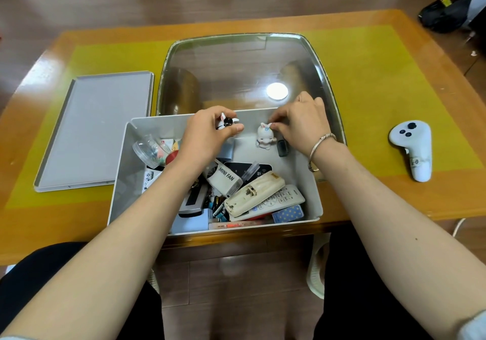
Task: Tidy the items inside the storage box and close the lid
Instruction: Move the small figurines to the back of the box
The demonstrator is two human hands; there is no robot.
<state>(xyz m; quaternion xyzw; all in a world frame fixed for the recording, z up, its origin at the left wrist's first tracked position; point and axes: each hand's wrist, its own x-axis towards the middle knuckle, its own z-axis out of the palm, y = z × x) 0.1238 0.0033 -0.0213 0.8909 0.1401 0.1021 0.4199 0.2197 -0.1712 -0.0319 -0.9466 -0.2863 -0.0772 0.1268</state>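
Note:
The grey storage box [311, 181] stands open at the table's near edge, full of clutter. Its flat grey lid [97, 129] lies on the table to the left. My left hand [207, 134] grips a small white rabbit figure with a black face [228, 121] over the box's far left. My right hand [299, 123] pinches the ear of a second white rabbit figure [265, 135], which stands upright on the box floor at the far right. Lower in the box lie a cream remote [253, 193], a white remote [282, 199], a mini fan [223, 179] and a clear round jar [151, 148].
A glass panel [244, 73] is set into the table behind the box. A white game controller [413, 147] lies on the yellow mat to the right. A black bag [447, 14] sits on the floor at the far right. A small dark object [282, 148] lies beside the standing rabbit.

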